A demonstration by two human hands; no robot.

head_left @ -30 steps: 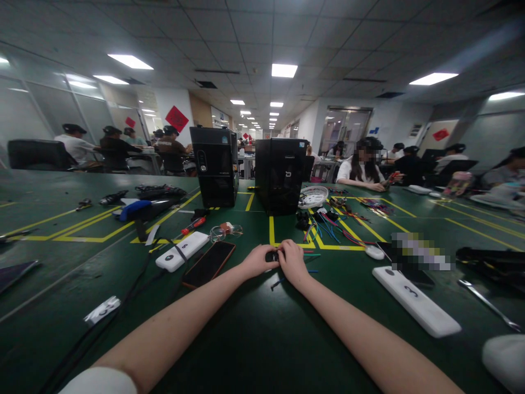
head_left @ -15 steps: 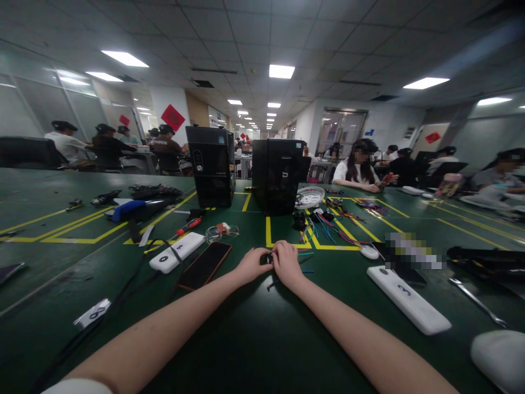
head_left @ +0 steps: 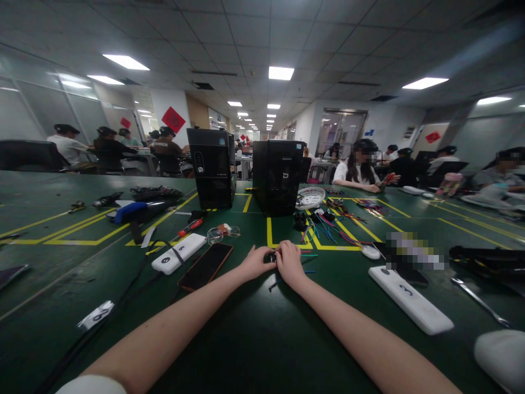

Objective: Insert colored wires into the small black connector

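Note:
At the middle of the green table, my left hand point(head_left: 258, 262) and my right hand point(head_left: 289, 262) meet around a small black part point(head_left: 273, 257). Thumbs and fingers of both hands close on it, and most of it is hidden. A green wire point(head_left: 310, 255) and a blue wire point(head_left: 309, 272) stick out to the right from under my right hand, with a bit of red above them. Below the hands lies a short dark piece point(head_left: 273, 287). Whether the wires join the black part cannot be seen.
Two black computer towers point(head_left: 211, 169) stand ahead. A phone point(head_left: 207, 266), glasses point(head_left: 223, 234) and a white power bank point(head_left: 179, 253) lie left. Right are loose wires point(head_left: 324, 227), a white basket point(head_left: 310, 198), another power bank point(head_left: 410, 300) and a wrench point(head_left: 479, 302). A co-worker point(head_left: 363, 169) sits across.
The view has shifted very slightly. Both hands keep nearly the same pose around the small black part.

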